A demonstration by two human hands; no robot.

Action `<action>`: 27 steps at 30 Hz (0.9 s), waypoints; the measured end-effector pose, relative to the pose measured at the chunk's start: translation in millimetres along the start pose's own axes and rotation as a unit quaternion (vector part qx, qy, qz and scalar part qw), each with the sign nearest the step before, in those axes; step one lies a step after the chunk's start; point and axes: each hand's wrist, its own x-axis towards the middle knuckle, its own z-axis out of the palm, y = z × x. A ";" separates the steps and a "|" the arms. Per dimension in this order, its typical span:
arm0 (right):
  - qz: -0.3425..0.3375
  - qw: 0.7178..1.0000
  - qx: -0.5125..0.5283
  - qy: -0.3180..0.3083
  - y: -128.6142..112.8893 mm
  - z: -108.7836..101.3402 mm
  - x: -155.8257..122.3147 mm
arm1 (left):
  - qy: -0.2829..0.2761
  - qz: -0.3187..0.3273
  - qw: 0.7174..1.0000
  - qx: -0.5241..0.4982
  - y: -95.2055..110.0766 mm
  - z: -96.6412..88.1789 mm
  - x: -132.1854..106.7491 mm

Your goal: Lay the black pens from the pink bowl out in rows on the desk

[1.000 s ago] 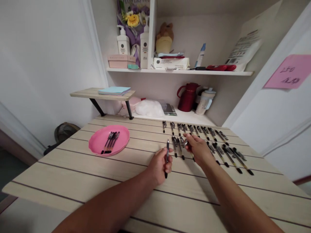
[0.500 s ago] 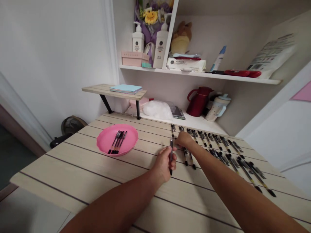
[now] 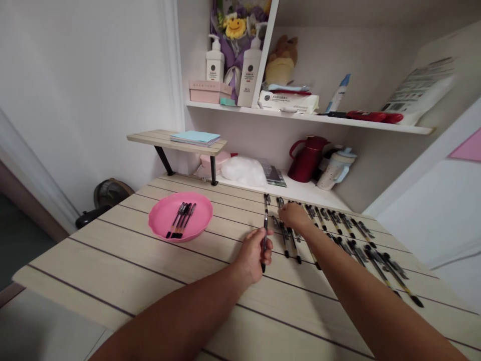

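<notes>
Left hand (image 3: 252, 253) grips black pen (image 3: 264, 240); right hand (image 3: 295, 216) on pen rows (image 3: 349, 240); pink tray (image 3: 160, 218) on worktop (image 3: 112, 255).

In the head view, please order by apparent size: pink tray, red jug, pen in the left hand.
1. pink tray
2. red jug, which stands farther from the camera
3. pen in the left hand, long but very thin

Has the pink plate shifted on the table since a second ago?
No. The pink plate lies on the same stripes of the table, beside the small shelf; only the camera turned.
</notes>
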 end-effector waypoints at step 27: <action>0.012 0.727 0.679 -0.100 -12.4 20.3 -111.1 | -0.077 -0.023 0.994 0.075 -7.7 6.8 -12.1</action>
